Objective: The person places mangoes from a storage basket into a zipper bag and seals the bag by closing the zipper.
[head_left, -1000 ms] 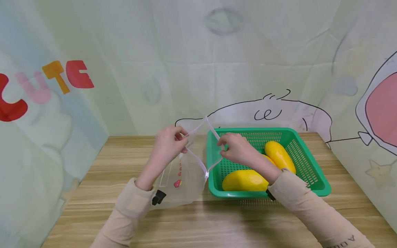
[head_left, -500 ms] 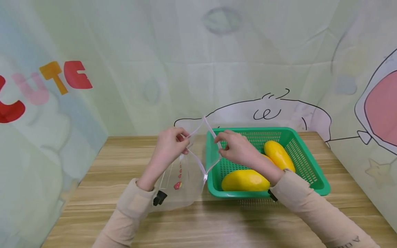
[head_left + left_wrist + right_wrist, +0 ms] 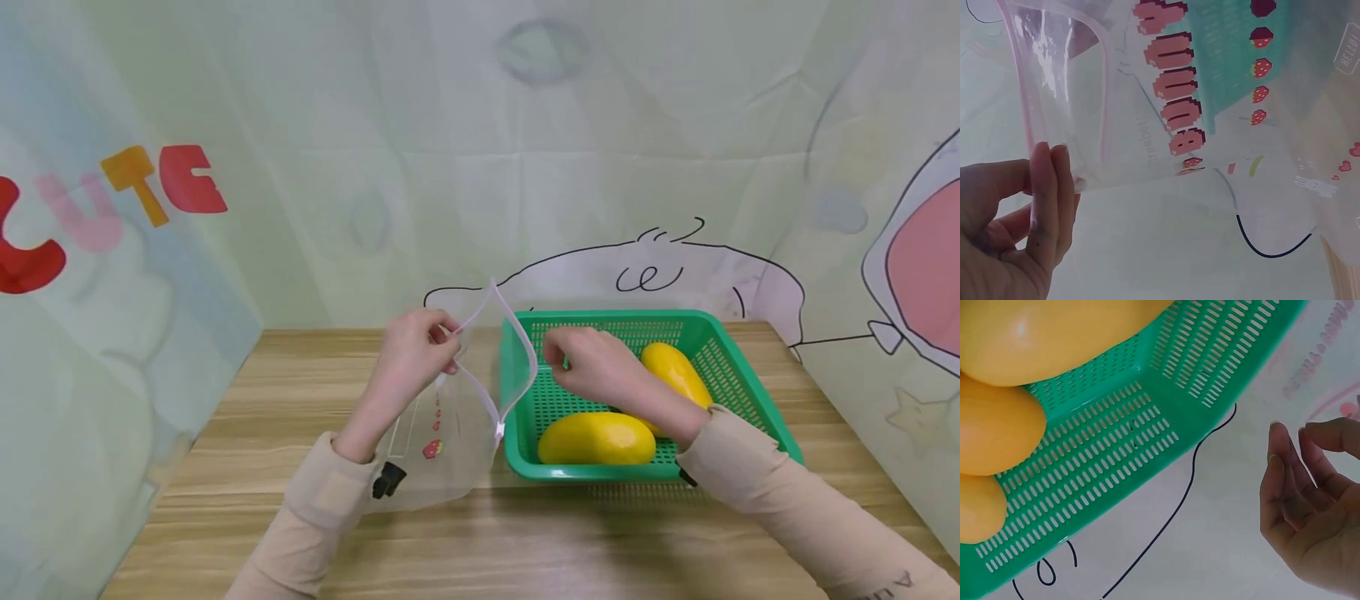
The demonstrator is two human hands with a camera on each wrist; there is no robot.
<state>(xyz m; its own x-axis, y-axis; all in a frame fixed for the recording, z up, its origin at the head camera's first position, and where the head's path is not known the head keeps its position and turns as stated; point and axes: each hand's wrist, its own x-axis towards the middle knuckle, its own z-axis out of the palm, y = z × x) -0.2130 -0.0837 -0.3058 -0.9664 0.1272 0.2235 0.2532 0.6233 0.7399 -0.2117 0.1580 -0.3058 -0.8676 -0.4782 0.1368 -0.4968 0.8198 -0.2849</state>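
My left hand (image 3: pixel 417 350) pinches the rim of a clear zip bag (image 3: pixel 467 437) with strawberry prints. The bag's mouth gapes toward the right, its slider near the front corner. In the left wrist view, thumb and fingers hold the pinkish rim of the bag (image 3: pixel 1125 81). My right hand (image 3: pixel 596 364) hovers over the green basket (image 3: pixel 651 473), apart from the bag, its fingers loosely bent around nothing. Beneath it lie yellow mangoes: one in front (image 3: pixel 596 439), one at the back right (image 3: pixel 672 371), and another mostly hidden by my wrist.
The basket stands on a wood-grain table (image 3: pixel 480 550), right of the bag. A printed cloth backdrop (image 3: pixel 375 167) rises behind the table and at both sides.
My right hand has let go of the bag's right rim and drawn back to the right over the basket. My left hand keeps its pinch, and the bag's mouth stays spread.
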